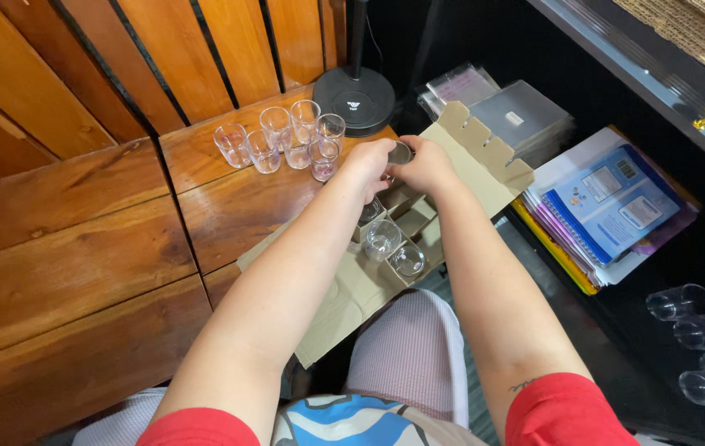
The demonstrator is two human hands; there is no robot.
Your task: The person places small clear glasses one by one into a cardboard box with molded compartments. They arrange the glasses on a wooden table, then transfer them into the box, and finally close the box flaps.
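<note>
Wooden table (105, 248), 6 glasses (282, 136) already out, I see left hand (369, 161) and right hand (428, 163) together gripping 1 small glass (400, 152) above the divided cardboard box (418, 219); unpacking step, next needs placing beside the others.

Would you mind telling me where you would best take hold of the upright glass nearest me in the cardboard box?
Probably by the rim, from straight above. The glass stands mouth-up in a cell of the divided box, so cardboard walls hide its sides and only the rim is free. Another glass stands close beside it, leaving little room for a sideways reach.
</note>
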